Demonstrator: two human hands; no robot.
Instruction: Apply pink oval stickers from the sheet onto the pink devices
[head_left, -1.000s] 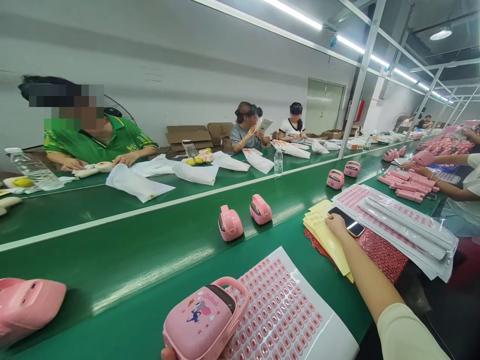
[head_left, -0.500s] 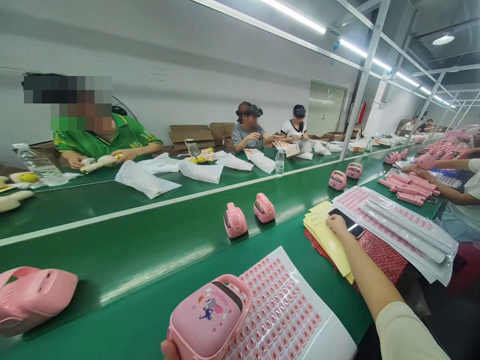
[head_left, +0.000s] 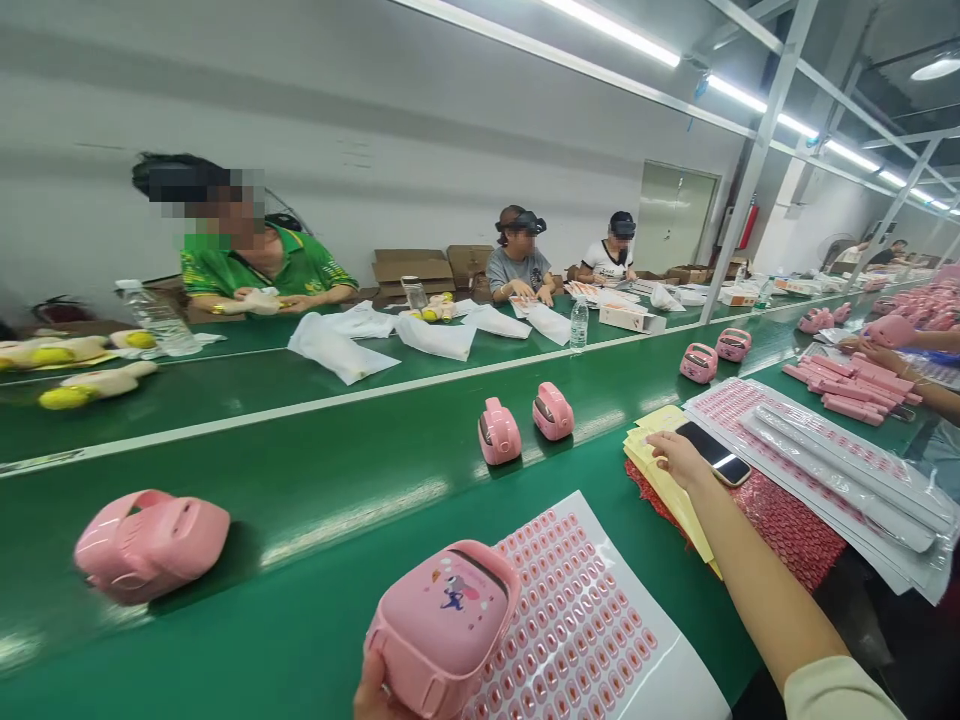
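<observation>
My left hand [head_left: 373,690] grips the lower left side of a pink portable speaker [head_left: 442,620] with a carry handle and a cartoon print on its front. The speaker is tilted above a white sheet of pink oval stickers [head_left: 581,610] and covers part of it. My right hand [head_left: 679,460] is over a stack of yellow paper sheets [head_left: 667,490], beside a black-screened phone [head_left: 712,452]. Its fingers are curled close together; whatever they pinch is too small to make out.
More pink speakers stand on the green belt, one at left [head_left: 154,550] and others farther along, like the pair's nearer one [head_left: 499,432]. Sticker sheets [head_left: 825,470] and red bubble wrap [head_left: 787,520] lie at right. Co-workers sit across, past a water bottle [head_left: 579,325].
The view has turned a little left, so the scene sits farther right. My right hand has lifted slightly from the yellow sheets, its fingers turned left. The left hand keeps its hold on the speaker.
</observation>
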